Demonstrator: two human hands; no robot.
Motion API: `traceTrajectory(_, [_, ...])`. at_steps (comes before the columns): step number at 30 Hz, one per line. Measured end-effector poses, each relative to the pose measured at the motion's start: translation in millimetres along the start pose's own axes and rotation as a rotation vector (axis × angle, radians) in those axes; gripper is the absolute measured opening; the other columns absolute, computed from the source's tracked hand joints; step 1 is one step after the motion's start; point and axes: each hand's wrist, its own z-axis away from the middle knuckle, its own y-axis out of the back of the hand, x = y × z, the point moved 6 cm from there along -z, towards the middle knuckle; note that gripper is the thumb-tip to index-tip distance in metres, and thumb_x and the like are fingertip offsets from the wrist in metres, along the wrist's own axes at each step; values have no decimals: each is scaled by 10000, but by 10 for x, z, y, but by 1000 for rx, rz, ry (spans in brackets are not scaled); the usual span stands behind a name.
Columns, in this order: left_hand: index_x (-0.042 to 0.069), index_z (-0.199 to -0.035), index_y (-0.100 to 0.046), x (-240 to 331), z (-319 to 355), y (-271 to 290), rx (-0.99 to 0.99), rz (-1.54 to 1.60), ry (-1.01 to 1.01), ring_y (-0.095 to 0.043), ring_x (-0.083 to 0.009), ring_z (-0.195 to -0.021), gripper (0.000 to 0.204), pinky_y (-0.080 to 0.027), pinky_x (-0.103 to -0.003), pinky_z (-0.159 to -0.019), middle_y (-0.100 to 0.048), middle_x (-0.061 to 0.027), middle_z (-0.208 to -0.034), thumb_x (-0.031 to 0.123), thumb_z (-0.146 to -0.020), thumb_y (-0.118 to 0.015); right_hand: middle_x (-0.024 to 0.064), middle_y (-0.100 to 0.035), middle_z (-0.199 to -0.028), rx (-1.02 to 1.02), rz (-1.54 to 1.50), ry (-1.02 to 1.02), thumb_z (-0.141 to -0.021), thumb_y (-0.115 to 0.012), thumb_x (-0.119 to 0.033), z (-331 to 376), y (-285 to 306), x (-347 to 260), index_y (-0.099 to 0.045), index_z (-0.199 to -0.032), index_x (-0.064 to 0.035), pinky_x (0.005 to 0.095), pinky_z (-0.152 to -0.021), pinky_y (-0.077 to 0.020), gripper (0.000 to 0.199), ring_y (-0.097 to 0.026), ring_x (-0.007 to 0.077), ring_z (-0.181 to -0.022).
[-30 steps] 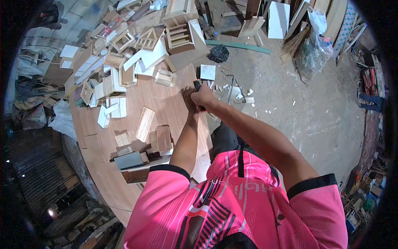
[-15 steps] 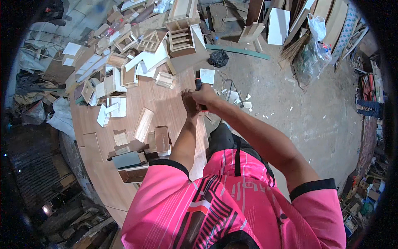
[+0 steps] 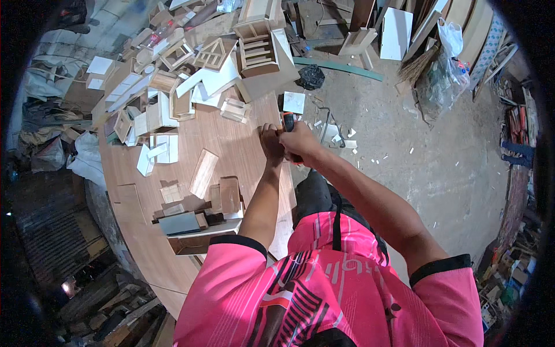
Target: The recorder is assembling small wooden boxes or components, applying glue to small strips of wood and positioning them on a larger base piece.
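Note:
Close together at the table's right edge, my two hands almost touch. My right hand (image 3: 300, 140) is wrapped round a black-and-orange handled tool (image 3: 288, 119); its working end is hidden by my hand and the table edge. Just to the left, my left hand (image 3: 271, 143) is curled at the edge of the wooden tabletop (image 3: 231, 141), fingers bent; whatever lies under them does not show. A slim wooden box piece (image 3: 204, 173) lies left of my forearm. Nearer to me stands a small open box (image 3: 193, 242) with a grey panel on it.
Many small wooden and white frames and boxes, including a slatted wooden box (image 3: 258, 55), crowd the table's far side. On the floor to the right are a white square board (image 3: 293, 102), a black bag (image 3: 310, 77), scattered offcuts (image 3: 348, 143), a broom (image 3: 417, 66) and a clear plastic bag (image 3: 442, 87).
The whole view has shifted slightly to the right and down. My right hand and the tool's handle sit a little nearer to me, still beside my left hand.

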Motion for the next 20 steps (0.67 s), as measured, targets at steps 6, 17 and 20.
traceTrajectory(6, [109, -709, -485, -295, 246, -356, -234, -98, 87, -505, -286, -789, 173, -378, -413, -762, -482, -86, -726, 218, -743, -615, 155, -614, -742, 208, 254, 104, -717, -538, -64, -319, 6, 322, -578, -901, 37, 393, -511, -481, 213, -635, 284, -680])
traceTrajectory(17, [107, -703, -497, -147, -8, -343, -139, -15, 81, -477, -281, -777, 174, -367, -407, -744, -489, -62, -725, 213, -702, -635, 127, -586, -616, 232, 330, 92, -731, -567, -79, -437, 103, 203, -555, -723, 69, 351, -397, -449, 148, -594, 207, -480])
traceTrajectory(20, [114, -714, -521, -319, 88, -223, -137, 9, 160, -476, -266, -773, 141, -366, -402, -742, -504, -51, -732, 190, -700, -638, 241, -645, -821, 177, 217, 142, -669, -596, -120, -330, -106, 350, -608, -907, 84, 391, -706, -515, 314, -672, 311, -798])
